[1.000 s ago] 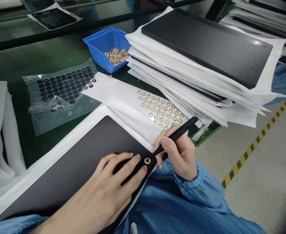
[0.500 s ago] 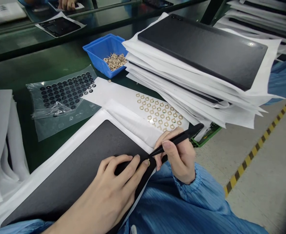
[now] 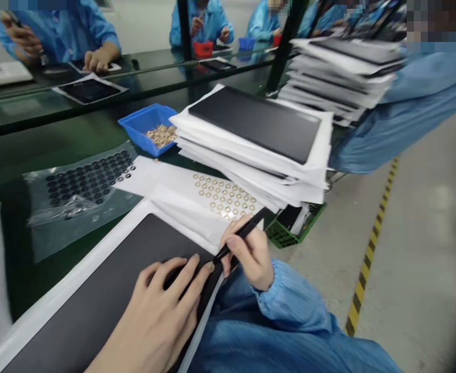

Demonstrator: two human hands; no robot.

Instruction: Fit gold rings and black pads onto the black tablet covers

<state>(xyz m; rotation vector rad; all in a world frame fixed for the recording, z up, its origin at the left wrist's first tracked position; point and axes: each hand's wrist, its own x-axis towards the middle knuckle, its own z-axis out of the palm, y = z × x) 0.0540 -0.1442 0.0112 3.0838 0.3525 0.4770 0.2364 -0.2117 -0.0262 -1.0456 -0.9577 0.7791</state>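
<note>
A flat black panel (image 3: 107, 290) lies slanted on a white sheet (image 3: 53, 300) in front of me. My left hand (image 3: 161, 305) rests on it, palm down with fingers spread. One of its fingertips presses at the panel's right corner, over a small brass-coloured ring that is now mostly covered. My right hand (image 3: 253, 256) is closed around black tweezers (image 3: 245, 228), held like a pen. Their tip meets the panel right beside that fingertip; whether it touches the ring I cannot tell.
Brass-coloured rings sit in rows on a white strip (image 3: 161, 181). Behind it are a clear bag (image 3: 53, 233) of black discs and a blue bin (image 3: 137, 127) of loose rings. A panel stack (image 3: 251, 124) rises right; a green crate (image 3: 290, 238) stands below. Co-workers (image 3: 200, 26) sit beyond.
The camera view has tilted up and turned right, bringing co-workers into sight. My left fingertip has moved onto the ring, which lay uncovered before. The tweezers stay at the same corner.
</note>
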